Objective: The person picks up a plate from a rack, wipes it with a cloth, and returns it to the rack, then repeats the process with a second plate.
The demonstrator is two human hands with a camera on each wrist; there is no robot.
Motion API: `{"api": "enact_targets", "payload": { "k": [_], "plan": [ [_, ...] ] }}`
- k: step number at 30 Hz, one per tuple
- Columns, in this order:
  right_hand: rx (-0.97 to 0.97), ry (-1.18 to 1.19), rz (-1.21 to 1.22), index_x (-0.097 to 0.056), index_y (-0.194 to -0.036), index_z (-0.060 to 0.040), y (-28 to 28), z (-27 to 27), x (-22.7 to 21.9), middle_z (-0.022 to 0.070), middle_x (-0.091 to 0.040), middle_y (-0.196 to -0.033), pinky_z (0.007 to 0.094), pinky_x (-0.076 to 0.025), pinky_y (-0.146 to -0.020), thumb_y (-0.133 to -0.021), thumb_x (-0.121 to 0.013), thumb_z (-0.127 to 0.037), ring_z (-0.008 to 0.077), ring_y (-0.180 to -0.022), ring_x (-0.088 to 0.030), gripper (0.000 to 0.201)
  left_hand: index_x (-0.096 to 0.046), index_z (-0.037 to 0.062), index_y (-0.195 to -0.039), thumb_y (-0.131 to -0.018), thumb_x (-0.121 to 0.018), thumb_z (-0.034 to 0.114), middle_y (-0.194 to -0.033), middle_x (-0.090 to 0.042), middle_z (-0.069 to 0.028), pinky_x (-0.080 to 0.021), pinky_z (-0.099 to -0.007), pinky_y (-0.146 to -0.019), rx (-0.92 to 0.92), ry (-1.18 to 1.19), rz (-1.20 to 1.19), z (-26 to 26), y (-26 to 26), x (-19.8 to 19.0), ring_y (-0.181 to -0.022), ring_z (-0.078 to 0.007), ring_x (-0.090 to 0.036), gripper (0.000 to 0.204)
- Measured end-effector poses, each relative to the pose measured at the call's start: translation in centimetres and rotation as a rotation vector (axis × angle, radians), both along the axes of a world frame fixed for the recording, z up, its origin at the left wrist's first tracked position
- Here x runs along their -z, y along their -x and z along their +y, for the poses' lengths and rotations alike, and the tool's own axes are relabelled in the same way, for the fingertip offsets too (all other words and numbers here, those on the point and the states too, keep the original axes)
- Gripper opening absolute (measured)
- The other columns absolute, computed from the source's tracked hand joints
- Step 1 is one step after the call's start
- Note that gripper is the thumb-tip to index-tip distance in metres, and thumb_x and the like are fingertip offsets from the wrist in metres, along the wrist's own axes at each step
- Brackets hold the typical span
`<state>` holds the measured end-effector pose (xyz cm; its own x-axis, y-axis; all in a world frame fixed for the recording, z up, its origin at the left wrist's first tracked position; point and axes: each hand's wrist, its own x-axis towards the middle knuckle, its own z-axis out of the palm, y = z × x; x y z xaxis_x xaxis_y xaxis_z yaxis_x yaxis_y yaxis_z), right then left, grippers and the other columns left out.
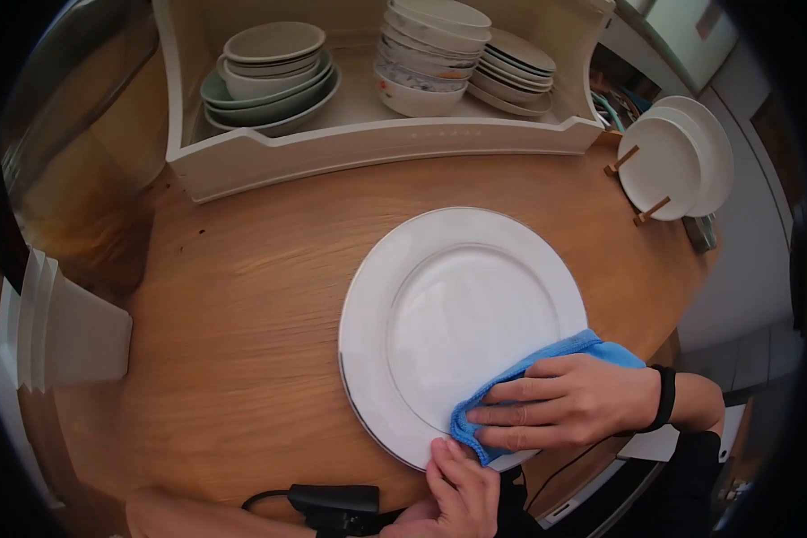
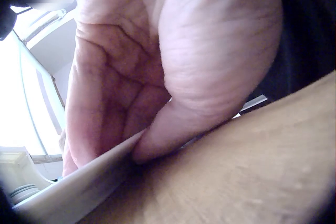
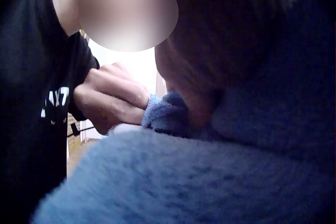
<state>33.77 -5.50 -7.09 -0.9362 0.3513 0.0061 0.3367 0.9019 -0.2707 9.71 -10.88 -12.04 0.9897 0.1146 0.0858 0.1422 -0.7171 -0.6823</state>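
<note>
Currently | left hand (image 1: 460,493) pinches plate (image 1: 466,309) | straight-fingered right hand (image 1: 572,401) presses cloth (image 1: 617,354)

Plate (image 1: 466,314): smooth, glossy, ceramic-looking. Cloth (image 1: 605,352): fuzzy, matt fabric. Table (image 1: 242,287): grained wood, slight sheen. Far shelf (image 1: 377,149): smooth, plastic-looking. Tubs (image 1: 90,336) at left: smooth plastic look. Pegs (image 1: 651,210) far right: wood-looking.

In the right wrist view, white lettering (image 3: 55,102) is standing out on the black shirt (image 3: 31,150) at the left of the frame; it is slanting upward to the right and seems to be reading "AX7", though its first strokes are blurring. Small yellowish marks (image 3: 53,122) are sitting just below, forming nothing readable. In the head view, a faint row of marks (image 1: 446,134) is showing on the front of the white rack (image 1: 332,157) at the top of the frame, too blurred for reading.
</note>
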Motion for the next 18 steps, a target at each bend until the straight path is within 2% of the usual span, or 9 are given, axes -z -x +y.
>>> {"api": "enact_targets", "payload": {
  "k": [1,2,3,5,11,18],
  "plan": [
    [-0.012,0.002,0.001,-0.063,-0.130,-0.0057,0.4,0.3,0.1,0.0107,-0.068,-0.131,0.0294,-0.051,-0.079,-0.093,-0.062,-0.015,0.0229,-0.118,-0.064,0.038,-0.075,-0.0089,-0.092,-0.087,-0.065,0.006,-0.079,-0.073,-0.0216,-0.064,-0.0356,-0.066,-0.010,-0.075,0.013,-0.1,0.2,-0.8,-0.075,-0.0306,-0.076,0.018],
    [-0.012,-0.071,-0.017,-0.063,-0.129,-0.0047,0.7,0.5,0.3,0.0124,-0.068,-0.131,0.0292,-0.051,-0.079,-0.093,-0.062,-0.015,0.0229,-0.118,-0.064,0.038,-0.076,-0.0088,-0.092,-0.079,-0.062,-0.005,-0.081,-0.073,-0.0177,-0.065,-0.0358,-0.070,-0.019,-0.148,0.024,0.1,0.1,-1.5,-0.079,-0.0302,-0.075,0.020],
    [-0.009,-0.145,-0.039,-0.063,-0.128,-0.0037,1.0,0.6,0.3,0.0142,-0.068,-0.130,0.0290,-0.052,-0.078,-0.093,-0.062,-0.016,0.0229,-0.117,-0.064,0.037,-0.076,-0.0088,-0.092,-0.079,-0.062,-0.005,-0.081,-0.073,-0.0177,-0.065,-0.0358,-0.070,-0.025,-0.147,0.020,-0.1,-0.1,-0.9,-0.079,-0.0302,-0.075,0.020],
    [-0.024,-0.175,-0.073,-0.062,-0.128,-0.0022,1.8,1.6,0.0,0.0149,-0.067,-0.131,0.0282,-0.051,-0.077,-0.093,-0.061,-0.016,0.0231,-0.118,-0.064,0.037,-0.076,-0.0076,-0.092,-0.075,-0.062,-0.009,-0.079,-0.072,-0.0167,-0.065,-0.0365,-0.070,-0.073,-0.121,-0.161,0.0,-0.4,0.3,-0.078,-0.0287,-0.075,0.022],
    [0.011,-0.213,-0.036,-0.061,-0.125,0.0015,4.3,3.8,0.6,0.0152,-0.066,-0.132,0.0276,-0.050,-0.074,-0.092,-0.062,-0.017,0.0224,-0.120,-0.061,0.038,-0.077,-0.0064,-0.092,-0.072,-0.064,-0.007,-0.080,-0.073,-0.0152,-0.065,-0.0367,-0.070,-0.054,-0.140,-0.111,0.4,-0.1,-0.6,-0.078,-0.0278,-0.075,0.024],
    [0.051,-0.363,-0.118,-0.064,-0.123,0.0010,4.9,5.3,0.5,0.0104,-0.065,-0.135,0.0270,-0.048,-0.074,-0.091,-0.061,-0.014,0.0195,-0.121,-0.057,0.036,-0.077,-0.0061,-0.093,-0.072,-0.064,-0.007,-0.081,-0.074,-0.0156,-0.065,-0.0366,-0.069,-0.062,-0.139,-0.106,0.3,0.0,-0.9,-0.078,-0.0282,-0.075,0.025]
  ]
}}
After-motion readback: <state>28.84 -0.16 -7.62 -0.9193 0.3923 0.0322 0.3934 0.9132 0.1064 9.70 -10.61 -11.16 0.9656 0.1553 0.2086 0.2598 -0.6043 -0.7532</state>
